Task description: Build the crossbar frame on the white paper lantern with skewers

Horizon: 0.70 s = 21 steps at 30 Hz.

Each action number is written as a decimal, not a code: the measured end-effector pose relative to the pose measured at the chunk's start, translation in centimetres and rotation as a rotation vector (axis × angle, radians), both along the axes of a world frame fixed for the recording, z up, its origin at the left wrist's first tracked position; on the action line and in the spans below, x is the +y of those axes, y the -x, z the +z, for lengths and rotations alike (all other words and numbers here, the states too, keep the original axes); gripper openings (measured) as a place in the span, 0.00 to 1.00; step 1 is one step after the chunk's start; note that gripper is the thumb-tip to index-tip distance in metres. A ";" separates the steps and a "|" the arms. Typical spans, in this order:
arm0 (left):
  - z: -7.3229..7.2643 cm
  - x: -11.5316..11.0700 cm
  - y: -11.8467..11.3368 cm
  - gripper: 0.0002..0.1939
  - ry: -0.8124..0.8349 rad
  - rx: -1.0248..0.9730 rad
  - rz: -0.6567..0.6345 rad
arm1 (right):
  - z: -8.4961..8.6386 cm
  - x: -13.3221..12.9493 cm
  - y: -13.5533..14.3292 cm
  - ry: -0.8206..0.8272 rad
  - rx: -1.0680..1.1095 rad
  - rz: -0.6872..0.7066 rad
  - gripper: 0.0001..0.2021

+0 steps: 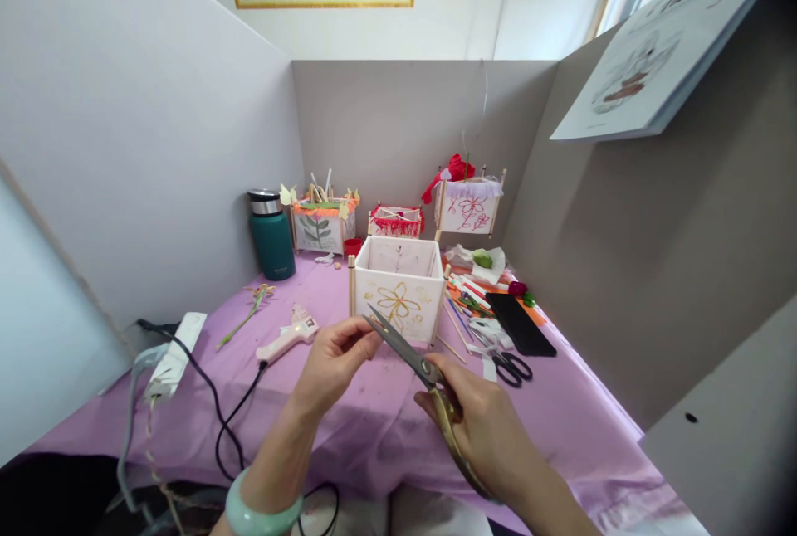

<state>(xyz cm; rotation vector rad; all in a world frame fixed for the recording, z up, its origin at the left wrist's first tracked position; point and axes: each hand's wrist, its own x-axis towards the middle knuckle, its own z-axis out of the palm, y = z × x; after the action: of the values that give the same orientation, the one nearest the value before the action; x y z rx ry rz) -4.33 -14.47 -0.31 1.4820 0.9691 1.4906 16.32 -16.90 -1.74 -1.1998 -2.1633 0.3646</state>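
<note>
Right hand [476, 413] holding gold-handled scissors [402, 345], blades angled up-left, left hand [339, 358] near tips.

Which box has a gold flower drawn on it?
The front white box. Behind it, the left box has a grey plant, the middle one red fringe, the right one red flowers.

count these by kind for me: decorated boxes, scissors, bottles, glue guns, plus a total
decorated boxes: 4 (front box, red-fringed box, orange-trimmed box, lilac-trimmed box)
scissors: 2 (gold-handled pair in the right hand, black-handled pair on the cloth)
bottles: 1 (green bottle)
glue guns: 1 (pink glue gun)
total: 8
</note>
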 end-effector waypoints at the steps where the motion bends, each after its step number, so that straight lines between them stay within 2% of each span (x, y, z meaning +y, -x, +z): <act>1: 0.0 0.0 0.0 0.10 0.000 0.007 0.003 | 0.1 0.0 0.0 0.006 -0.007 0.001 0.17; 4: 0.0 0.0 0.0 0.10 -0.002 0.016 0.011 | 0.5 0.1 0.1 0.020 -0.009 0.000 0.17; 7: -0.2 -0.1 -0.1 0.10 -0.005 0.013 0.011 | 0.5 0.2 0.2 0.002 0.008 -0.001 0.13; 10: -0.3 -0.1 -0.3 0.10 0.017 -0.008 -0.001 | -0.3 0.5 0.5 -0.025 0.024 -0.001 0.09; 14: -0.2 0.0 -0.4 0.10 0.035 -0.045 0.012 | -1.5 0.9 0.1 -0.059 0.097 -0.019 0.11; 16: -0.1 0.1 -0.2 0.10 0.046 -0.086 0.028 | -1.6 1.1 -0.9 -0.102 0.173 -0.168 0.16; 18: -0.1 0.1 0.0 0.11 0.065 -0.121 0.026 | -1.6 1.5 -2.5 -0.109 0.200 -0.405 0.22; 20: -0.2 -0.1 0.0 0.14 0.082 -0.133 -0.002 | -1.5 2.3 -4.5 -0.022 0.080 -0.607 0.28; 21: -0.2 -0.2 0.0 0.14 0.091 -0.138 -0.017 | -1.5 2.9 -5.4 0.053 -0.038 -0.664 0.30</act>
<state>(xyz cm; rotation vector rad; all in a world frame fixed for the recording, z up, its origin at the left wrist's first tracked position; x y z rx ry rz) -4.31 -14.69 -0.50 1.3027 0.9264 1.4957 21.71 -14.02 -3.27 -1.8666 -1.6585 0.1073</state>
